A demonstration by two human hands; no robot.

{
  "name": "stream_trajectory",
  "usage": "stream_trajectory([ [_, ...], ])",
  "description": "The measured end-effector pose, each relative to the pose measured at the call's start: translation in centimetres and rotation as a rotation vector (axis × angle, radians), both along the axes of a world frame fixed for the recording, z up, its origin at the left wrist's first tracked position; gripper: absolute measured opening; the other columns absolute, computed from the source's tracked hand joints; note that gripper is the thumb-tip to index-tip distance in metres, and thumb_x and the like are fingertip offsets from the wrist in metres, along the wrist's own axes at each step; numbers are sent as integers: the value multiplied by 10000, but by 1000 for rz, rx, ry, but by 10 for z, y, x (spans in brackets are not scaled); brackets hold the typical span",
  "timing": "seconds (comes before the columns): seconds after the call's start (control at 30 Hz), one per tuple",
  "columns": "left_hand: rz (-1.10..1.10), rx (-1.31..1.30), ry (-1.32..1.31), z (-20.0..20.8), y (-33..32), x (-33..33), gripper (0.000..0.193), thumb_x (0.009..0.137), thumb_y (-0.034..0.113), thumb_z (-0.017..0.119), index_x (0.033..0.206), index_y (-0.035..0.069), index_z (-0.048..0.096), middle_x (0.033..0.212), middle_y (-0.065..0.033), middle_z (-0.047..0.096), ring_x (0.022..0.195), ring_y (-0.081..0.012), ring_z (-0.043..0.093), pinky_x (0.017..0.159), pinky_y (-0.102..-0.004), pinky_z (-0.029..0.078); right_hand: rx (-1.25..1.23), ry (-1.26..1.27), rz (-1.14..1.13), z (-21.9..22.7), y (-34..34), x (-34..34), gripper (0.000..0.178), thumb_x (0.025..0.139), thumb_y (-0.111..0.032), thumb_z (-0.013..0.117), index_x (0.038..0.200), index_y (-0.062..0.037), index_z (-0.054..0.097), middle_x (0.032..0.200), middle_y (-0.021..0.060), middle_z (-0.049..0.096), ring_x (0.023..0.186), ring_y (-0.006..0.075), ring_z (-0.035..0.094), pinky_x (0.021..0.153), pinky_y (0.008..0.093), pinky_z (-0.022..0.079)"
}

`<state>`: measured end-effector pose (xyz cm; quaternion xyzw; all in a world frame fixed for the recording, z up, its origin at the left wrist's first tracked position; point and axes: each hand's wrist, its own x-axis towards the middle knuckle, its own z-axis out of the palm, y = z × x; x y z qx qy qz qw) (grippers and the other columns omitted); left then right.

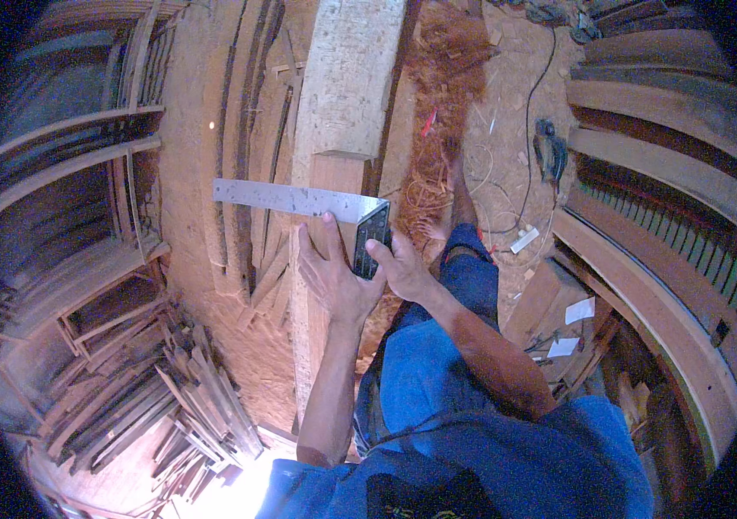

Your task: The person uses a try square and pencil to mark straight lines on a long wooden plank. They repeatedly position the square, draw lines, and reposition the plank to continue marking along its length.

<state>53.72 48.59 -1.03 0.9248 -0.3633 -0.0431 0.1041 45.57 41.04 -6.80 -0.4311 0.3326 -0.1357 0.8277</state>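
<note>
A try square lies across a long wooden beam (pixel 347 86). Its metal blade (pixel 277 195) spans the beam and juts past the left edge; its black stock (pixel 363 257) sits along the right side. My left hand (pixel 338 281) is open over the beam, fingers spread, with one fingertip touching the blade's lower edge and the thumb near the stock. From the right, my right hand (pixel 405 270) grips the stock, thumb pressed on it and the other fingers mostly hidden behind. Just beyond the blade, the beam has a lower, freshly cut section (pixel 340 173).
A power tool (pixel 550 151) with a dark cord lies on the dusty floor at the right, near wood shavings (pixel 437 186). Stacked timber (pixel 204 389) stands at the lower left. Wooden frames (pixel 679 242) line the right side. My bare foot (pixel 431 228) is right of the beam.
</note>
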Motion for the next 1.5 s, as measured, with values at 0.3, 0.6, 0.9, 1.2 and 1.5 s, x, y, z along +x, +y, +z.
stream_trajectory([
  [0.3, -5, -13, -29, 0, -1, 0, 1098, 699, 481, 814, 1629, 172, 319, 1567, -356, 278, 1400, -525, 341, 1130, -599, 317, 65, -27, -41, 12, -4, -1, 273, 1033, -247, 580, 1171, -12, 572, 1006, 7, 606, 931, 114, 554, 840, 316, 497],
  [0.6, 16, 15, 47, 4, 0, 2, 1089, 707, 547, 822, 1617, 189, 343, 1507, -355, 331, 1324, -530, 395, 1080, -609, 352, -215, 180, -103, 9, -3, -3, 273, 1041, -276, 595, 1104, -11, 612, 959, 11, 626, 876, 113, 559, 780, 316, 501],
  [0.9, 65, -19, 122, 15, -2, 1, 1076, 681, 526, 855, 1583, 179, 384, 1500, -337, 339, 1343, -523, 376, 1106, -618, 329, -673, 120, -176, 82, -101, -10, 452, 1082, -361, 516, 904, 0, 721, 920, 129, 702, 849, 231, 671, 800, 340, 521],
  [1.2, 93, -45, 148, 16, 0, 2, 1070, 639, 531, 848, 1568, 215, 423, 1496, -277, 357, 1356, -473, 386, 1094, -601, 351, -1171, -7, 166, 96, -118, 65, 285, 997, -300, 659, 995, -33, 757, 941, 152, 736, 915, 351, 687, 837, 450, 529],
  [1.5, 77, -35, 118, 17, 0, 1, 1040, 695, 580, 817, 1574, 190, 420, 1498, -325, 380, 1382, -512, 368, 1148, -611, 304, -1351, -91, 233, 109, -144, 61, 193, 991, -187, 653, 949, -17, 735, 899, 122, 713, 879, 347, 657, 819, 433, 508],
])
